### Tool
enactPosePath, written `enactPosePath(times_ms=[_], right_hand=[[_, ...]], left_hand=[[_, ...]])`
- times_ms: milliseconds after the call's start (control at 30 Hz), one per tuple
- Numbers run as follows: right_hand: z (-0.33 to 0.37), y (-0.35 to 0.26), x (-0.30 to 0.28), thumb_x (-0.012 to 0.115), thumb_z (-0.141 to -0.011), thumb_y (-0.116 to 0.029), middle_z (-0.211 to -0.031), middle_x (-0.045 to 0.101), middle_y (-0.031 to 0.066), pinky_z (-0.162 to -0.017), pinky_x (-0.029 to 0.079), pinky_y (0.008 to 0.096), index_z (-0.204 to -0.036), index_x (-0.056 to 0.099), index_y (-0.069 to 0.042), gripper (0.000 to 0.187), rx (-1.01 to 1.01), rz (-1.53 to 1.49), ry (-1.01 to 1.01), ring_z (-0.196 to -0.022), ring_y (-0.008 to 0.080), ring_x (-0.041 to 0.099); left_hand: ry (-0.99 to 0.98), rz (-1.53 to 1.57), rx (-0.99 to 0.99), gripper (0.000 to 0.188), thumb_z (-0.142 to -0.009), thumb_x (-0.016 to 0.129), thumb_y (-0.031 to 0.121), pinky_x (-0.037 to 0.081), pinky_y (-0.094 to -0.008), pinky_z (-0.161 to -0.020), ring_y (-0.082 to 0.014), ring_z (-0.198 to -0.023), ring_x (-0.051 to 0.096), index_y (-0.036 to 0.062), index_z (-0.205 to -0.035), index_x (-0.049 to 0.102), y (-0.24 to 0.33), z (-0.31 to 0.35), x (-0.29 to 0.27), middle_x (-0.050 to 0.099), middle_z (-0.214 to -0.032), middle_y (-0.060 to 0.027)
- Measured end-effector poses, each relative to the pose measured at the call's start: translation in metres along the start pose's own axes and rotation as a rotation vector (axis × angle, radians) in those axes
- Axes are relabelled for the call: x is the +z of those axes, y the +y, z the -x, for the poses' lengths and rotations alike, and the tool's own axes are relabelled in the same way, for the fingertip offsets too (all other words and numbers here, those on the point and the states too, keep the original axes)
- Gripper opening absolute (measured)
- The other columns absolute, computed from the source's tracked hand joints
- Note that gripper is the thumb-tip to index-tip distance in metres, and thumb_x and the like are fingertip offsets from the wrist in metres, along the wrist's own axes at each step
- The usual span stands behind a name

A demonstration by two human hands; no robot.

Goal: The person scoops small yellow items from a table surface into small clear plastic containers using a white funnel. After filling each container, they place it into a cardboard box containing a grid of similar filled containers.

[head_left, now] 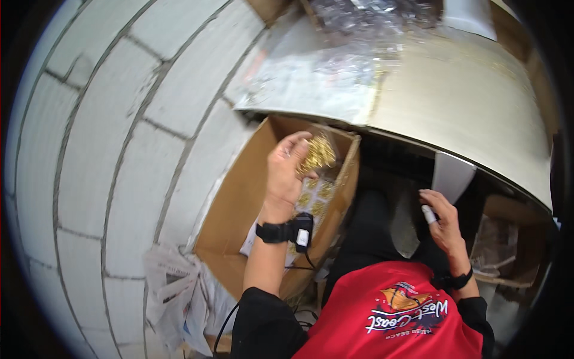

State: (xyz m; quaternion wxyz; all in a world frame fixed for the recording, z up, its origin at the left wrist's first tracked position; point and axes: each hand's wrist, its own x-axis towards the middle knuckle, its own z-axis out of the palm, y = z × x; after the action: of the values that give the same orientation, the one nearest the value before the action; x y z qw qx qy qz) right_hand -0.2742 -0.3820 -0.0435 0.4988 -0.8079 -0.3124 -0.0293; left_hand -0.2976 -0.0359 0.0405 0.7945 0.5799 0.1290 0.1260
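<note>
My left hand (284, 173) reaches into the open cardboard box (224, 230) and grips a clear plastic bag of small gold-coloured pieces (318, 153). The kind of these pieces is too small to tell. Below the bag, inside the box, lie more small clear packets (318, 208) with gold contents, on something white. My right hand (445, 224) hovers near my right thigh, fingers loosely stretched and holding nothing. One of its fingers has a white wrap (429, 214).
A table (454, 96) stands ahead, with a heap of clear plastic bags (371, 21) at its far side. To the right sits another cardboard box (499, 221) with clear plastic. A block wall (113, 149) runs along the left, and a crumpled whitish plastic bag (173, 284) lies beside the box.
</note>
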Motion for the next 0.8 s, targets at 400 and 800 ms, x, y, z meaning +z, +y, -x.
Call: enactPosePath(times_ms=[400,800], right_hand=[[-0.023,0.015,0.028,0.046,-0.074,0.015,-0.112,0.059,0.0183,-0.093,0.044,0.0322,-0.110,0.056,0.004,0.039,0.144,0.090,-0.235,-0.106,0.0313,0.059],[-0.058,0.002,0.042,0.049,-0.075,0.013,-0.104,0.060,0.0208,-0.085,0.047,0.0369,-0.108,0.058,0.003,0.035,0.170,0.226,-0.430,-0.096,0.0394,0.059]], left_hand=[[0.547,-0.017,-0.369,0.036,-0.098,0.042,0.032,0.048,-0.0530,-0.088,-0.0238,-0.105,0.060,0.0067,-0.120,0.055,-0.070,0.066,-0.296,0.062,-0.114,-0.0080],[0.787,0.047,-0.765,0.015,-0.090,0.052,0.005,0.053,-0.0339,-0.059,-0.0089,-0.053,0.047,-0.0025,-0.101,0.058,-0.185,0.191,-0.345,0.052,-0.068,0.0000]])
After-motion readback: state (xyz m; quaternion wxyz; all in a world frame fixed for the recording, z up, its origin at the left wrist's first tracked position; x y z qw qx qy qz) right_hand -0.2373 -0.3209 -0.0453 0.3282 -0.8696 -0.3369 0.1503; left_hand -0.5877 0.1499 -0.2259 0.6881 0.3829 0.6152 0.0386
